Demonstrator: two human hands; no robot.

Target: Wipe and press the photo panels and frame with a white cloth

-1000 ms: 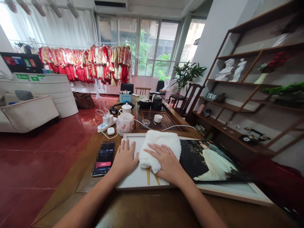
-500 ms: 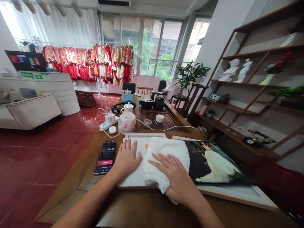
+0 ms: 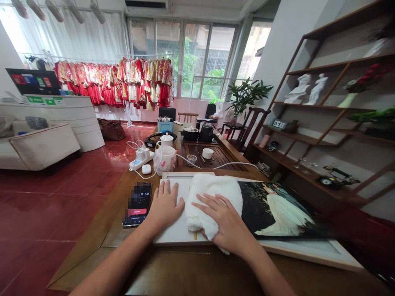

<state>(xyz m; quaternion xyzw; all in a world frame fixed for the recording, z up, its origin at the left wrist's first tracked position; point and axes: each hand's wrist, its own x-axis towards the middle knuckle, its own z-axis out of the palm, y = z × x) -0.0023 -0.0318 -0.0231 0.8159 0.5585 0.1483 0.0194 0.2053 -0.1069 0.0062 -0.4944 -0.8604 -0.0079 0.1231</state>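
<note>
White terry cloth [image 3: 212, 197] lies bunched on a large framed photograph [image 3: 277, 209] that rests flat on a long wooden table [image 3: 197, 267], and the person's right hand [image 3: 226, 220] presses down on the cloth's near end, fingers spread and pointing away toward the left, palm flat on the fabric rather than closed around it. The left hand [image 3: 165, 205] sits just beside the cloth on the pale left part of the frame, open and flat, fingers together and pointing toward the far end of the table — it holds nothing. The two hands lie close but do not touch; the edge of the cloth runs between them. To the right of the cloth the picture shows a figure in a long white dress against a dark background, and the frame's light border reaches the table's near right side. A phone [image 3: 138, 199] lies face up just left of the frame, near the left hand, its screen lit with a timer and a red bar. Further along the table stand a white lidded jug [image 3: 164, 156], a white power strip [image 3: 140, 158] with cables, a small white earbud case [image 3: 146, 169] and a dark tea tray [image 3: 210, 156] carrying a small white cup and black kettles. Behind, a rack of red embroidered garments [image 3: 114, 84] lines the windows — wooden shelves [image 3: 324, 111] with white figurines stand at right.
</note>
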